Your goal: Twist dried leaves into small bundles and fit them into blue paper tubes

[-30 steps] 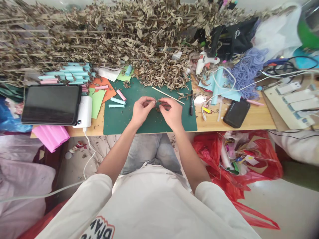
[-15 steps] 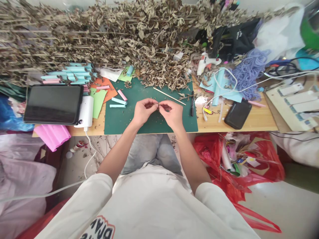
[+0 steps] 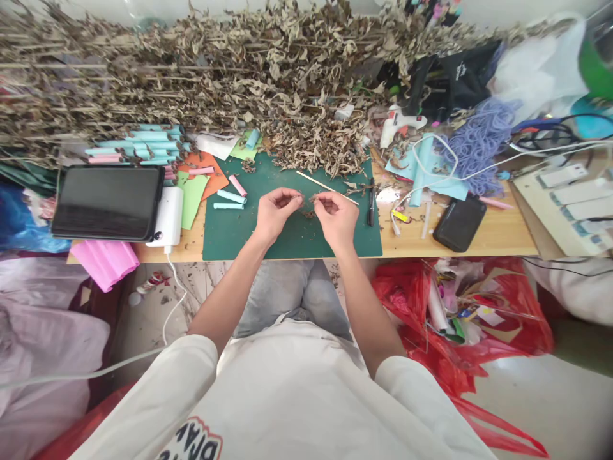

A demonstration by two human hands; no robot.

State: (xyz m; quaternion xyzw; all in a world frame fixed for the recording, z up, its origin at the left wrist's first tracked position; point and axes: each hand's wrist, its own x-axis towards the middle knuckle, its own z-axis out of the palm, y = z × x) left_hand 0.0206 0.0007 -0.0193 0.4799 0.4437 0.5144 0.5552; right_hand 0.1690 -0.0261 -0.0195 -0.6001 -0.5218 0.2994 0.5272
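Both hands hover over a green cutting mat on the wooden desk. My left hand is pinched shut on a small bit of dried leaf. A short gap to its right, my right hand is pinched shut on another dried leaf fragment. Crumbs of dried leaf lie on the mat between the two hands. A thin wooden stick lies slantwise just beyond my right hand. A loose heap of dried leaves covers the mat's far edge.
Long dried leafy stems fill the back of the desk. A tablet and white power bank sit left, with rolled paper tubes. A black pen, glue gun, purple cord and black case lie right. Red bag below.
My hands, pinched together on one leaf piece, have pulled slightly apart, each keeping a fragment. The view has shifted a little.
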